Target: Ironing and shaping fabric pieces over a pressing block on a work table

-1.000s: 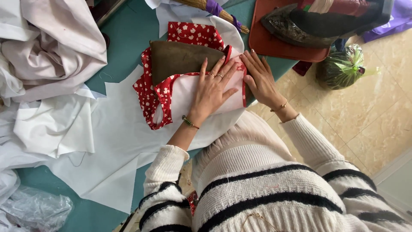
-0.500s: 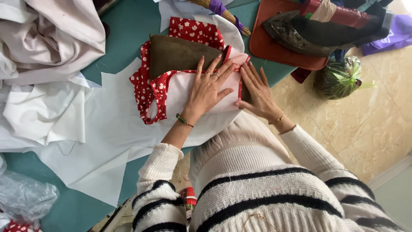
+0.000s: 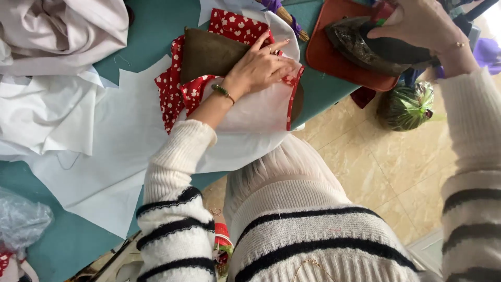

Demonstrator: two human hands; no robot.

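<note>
My left hand (image 3: 260,67) lies flat, fingers spread, on a white fabric piece (image 3: 250,112) that covers a red floral fabric (image 3: 235,25). A brown pad (image 3: 209,52) rests on the red fabric just left of the fingers. My right hand (image 3: 417,23) has reached to the upper right and grips the handle of a dark iron (image 3: 376,49) that sits on a red mat (image 3: 334,57). Both wrists wear thin bracelets, and both sleeves are white with black stripes.
The work lies on a teal table (image 3: 151,31). Large white cloth sheets (image 3: 94,156) and a pale crumpled fabric pile (image 3: 57,31) cover the left side. A clear plastic bag (image 3: 21,219) sits lower left. A green bundle in plastic (image 3: 407,104) lies on the tiled floor.
My right hand left the white fabric and moved up and right onto the iron's handle. My left hand stays pressed on the fabric. The view shifted slightly.
</note>
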